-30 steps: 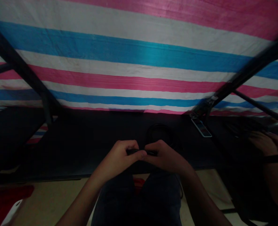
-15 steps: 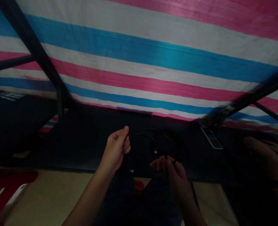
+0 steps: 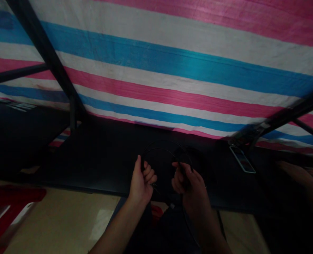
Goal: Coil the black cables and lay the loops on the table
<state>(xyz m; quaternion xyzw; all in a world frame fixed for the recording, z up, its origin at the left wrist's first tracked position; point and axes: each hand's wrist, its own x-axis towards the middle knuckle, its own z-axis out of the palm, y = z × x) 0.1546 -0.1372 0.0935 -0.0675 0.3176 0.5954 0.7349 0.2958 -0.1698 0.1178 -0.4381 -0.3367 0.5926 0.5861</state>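
A thin black cable [image 3: 160, 141] arches in loops above the dark tabletop, running between my two hands. My left hand [image 3: 143, 180] is closed on it, thumb pointing up and fingers curled. My right hand [image 3: 188, 180] pinches the other side of the loops, fingers bent around them. One cable end with a small pale connector [image 3: 171, 205] hangs below and between the hands, over the table's front edge. Another stretch of cable drops below my right hand. More dark coils seem to lie behind the right hand, but the dimness hides their shape.
On the black table [image 3: 92, 158], a phone [image 3: 242, 159] lies to the right. Another person's hand [image 3: 301, 176] rests farther right. Dark metal posts [image 3: 47, 56] stand before a striped tarp [image 3: 172, 84]. A red stool [image 3: 13, 197] is at lower left.
My left hand has moved right and down, its thumb turning upward. My right hand has risen slightly, so the hands are closer and the cable arches higher. The connector end hangs farther right.
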